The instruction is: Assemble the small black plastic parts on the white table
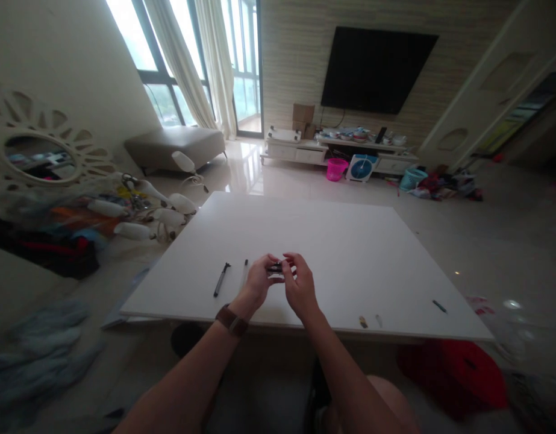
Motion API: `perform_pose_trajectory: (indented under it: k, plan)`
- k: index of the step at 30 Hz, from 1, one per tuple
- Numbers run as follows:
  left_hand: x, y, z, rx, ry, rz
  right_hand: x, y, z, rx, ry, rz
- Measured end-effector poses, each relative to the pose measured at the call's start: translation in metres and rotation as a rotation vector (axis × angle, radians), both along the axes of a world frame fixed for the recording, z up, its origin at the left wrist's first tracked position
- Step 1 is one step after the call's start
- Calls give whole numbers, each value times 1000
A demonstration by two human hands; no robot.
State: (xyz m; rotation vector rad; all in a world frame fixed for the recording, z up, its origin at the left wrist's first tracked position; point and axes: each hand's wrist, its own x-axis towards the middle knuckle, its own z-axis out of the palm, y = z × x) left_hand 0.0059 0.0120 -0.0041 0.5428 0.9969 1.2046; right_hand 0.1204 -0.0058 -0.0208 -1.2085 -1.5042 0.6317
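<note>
Your left grip (258, 278) and right grip (300, 284) are close together, both clasping one small dark object (275, 269) with shiny parts. It sits between your fingers, above the bench (341, 241), and is too small and partly covered to identify. You wear a brown-banded watch (232, 319) just behind your left grip. Just left of that grip lies a slender, pale stick with a dark tip (246, 263), partly hidden by your hand; farther left is a dark and grey pen-like tool (221, 281), lying at a slant. To the right of your right grip and nearer you, a small yellow-and-dark piece (363, 322) lies beside a pale piece (379, 320). Well off to the right, near the bench's edge, rests a short dark stick (439, 306).
</note>
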Motion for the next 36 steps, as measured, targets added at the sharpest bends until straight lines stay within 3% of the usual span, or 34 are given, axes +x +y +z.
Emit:
perform_pose_trajectory:
  k: [5, 10, 12, 15, 18, 22, 26, 30, 36]
  plan:
    - [14, -5, 3, -51, 8, -57, 35, -18, 19, 143, -76, -163]
    - [23, -10, 4, -60, 46, -131, 109, -34, 45, 158, -136, -392]
    - [25, -11, 4, -56, 58, -145, 144, -33, 45, 136, -147, -502]
    - [25, -11, 4, -44, 47, -162, 198, -23, 22, 64, -255, -621]
    - [23, -11, 6, -45, 27, -153, 254, -17, -19, -267, -568, -616]
    - [15, -11, 8, -58, 23, -136, 336, -29, -63, -501, -656, -708]
    - [5, -8, 8, -63, 33, -123, 405, -45, -83, -671, -699, -796]
    - [2, -4, 8, -70, 42, -113, 435, -47, -101, -731, -729, -785]
    - [7, -3, 8, -84, 67, -119, 429, -50, -110, -689, -732, -766]
